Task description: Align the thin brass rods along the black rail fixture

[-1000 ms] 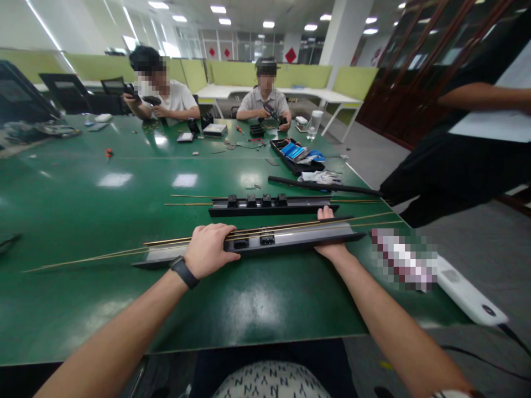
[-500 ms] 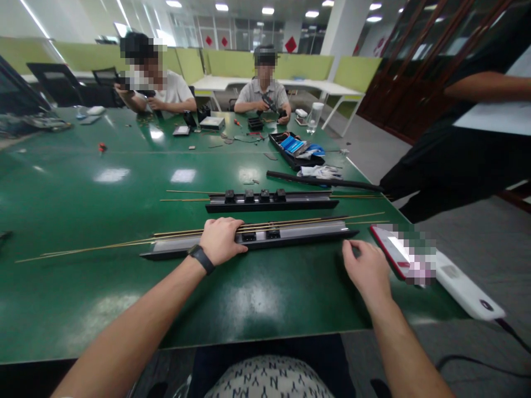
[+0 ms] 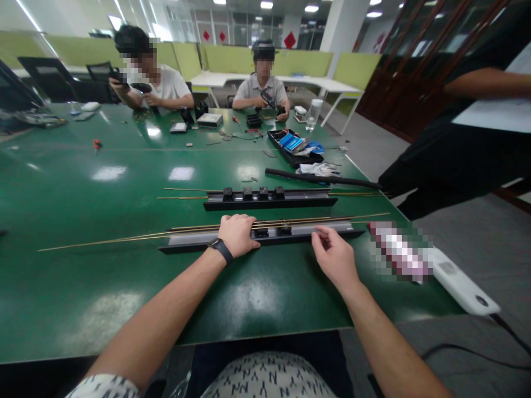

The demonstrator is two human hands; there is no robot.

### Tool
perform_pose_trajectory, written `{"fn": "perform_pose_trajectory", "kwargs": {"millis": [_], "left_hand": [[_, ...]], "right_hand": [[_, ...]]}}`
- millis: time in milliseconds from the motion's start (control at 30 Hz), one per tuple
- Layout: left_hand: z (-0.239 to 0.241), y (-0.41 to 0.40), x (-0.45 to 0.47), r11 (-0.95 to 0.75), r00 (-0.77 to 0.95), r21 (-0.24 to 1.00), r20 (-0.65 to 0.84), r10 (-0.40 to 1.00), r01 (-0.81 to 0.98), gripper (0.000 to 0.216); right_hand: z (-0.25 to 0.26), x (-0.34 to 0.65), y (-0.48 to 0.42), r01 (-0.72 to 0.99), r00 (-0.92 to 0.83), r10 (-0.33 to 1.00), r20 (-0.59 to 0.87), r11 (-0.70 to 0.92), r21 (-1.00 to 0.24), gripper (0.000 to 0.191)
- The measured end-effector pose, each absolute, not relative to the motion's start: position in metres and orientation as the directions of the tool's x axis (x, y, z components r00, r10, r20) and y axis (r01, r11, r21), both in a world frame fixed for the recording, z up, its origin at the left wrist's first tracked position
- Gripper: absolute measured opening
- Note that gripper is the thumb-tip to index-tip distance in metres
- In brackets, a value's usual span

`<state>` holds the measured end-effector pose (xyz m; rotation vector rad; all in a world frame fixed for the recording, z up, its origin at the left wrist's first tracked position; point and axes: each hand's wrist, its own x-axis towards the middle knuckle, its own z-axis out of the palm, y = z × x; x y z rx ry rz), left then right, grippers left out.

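My left hand [image 3: 238,235] is closed over the nearer black channel [image 3: 199,245], its thumb on the front edge and its fingers across the top. Several thin brass-coloured rods [image 3: 124,240] lie lengthwise along this channel, sticking out past both ends and passing under my left fingers. Small black blocks [image 3: 285,230] sit inside the channel just right of that hand. My right hand [image 3: 335,255] is at the channel's front edge toward its right end, fingers loosely bent and slightly apart, holding nothing visible. Whether its fingertips touch the channel I cannot tell.
A second black channel [image 3: 269,204] with several black blocks and rods lies behind. Beyond it are a long black strip [image 3: 323,178], gloves [image 3: 319,169] and a black tray [image 3: 295,159]. A white device [image 3: 462,282] lies at right. Two people sit opposite; another stands at right.
The nearer channel and its rods have slid right along with my left hand. My right hand has moved left, from beside the phone-like object to the channel's front edge.
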<state>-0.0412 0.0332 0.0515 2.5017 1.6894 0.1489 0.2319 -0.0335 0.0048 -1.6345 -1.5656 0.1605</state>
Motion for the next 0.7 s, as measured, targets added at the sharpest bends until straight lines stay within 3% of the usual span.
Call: {"fn": "perform_pose_trajectory", "kwargs": {"millis": [133,333,467,700], "left_hand": [[0.049,0.035,-0.033,-0.389,0.388,0.157,0.035,0.921,0.908,0.05],[0.042,0.023,-0.028,-0.425,0.398,0.17,0.173,0.901,0.889,0.071],[0.035,0.011,-0.032,-0.423,0.356,0.184,0.309,0.882,0.887,0.064],[0.015,0.001,-0.036,-0.357,0.247,0.233,0.397,0.884,0.905,0.058]], "right_hand": [[0.01,0.228,-0.019,0.741,0.239,0.869,0.433,0.125,-0.66,0.036],[0.01,0.233,-0.005,0.721,0.338,0.829,0.447,0.077,-0.689,0.035],[0.001,0.236,-0.008,0.693,0.415,0.784,0.462,0.057,-0.719,0.032],[-0.011,0.24,-0.007,0.622,0.448,0.791,0.416,0.058,-0.781,0.035]]}}
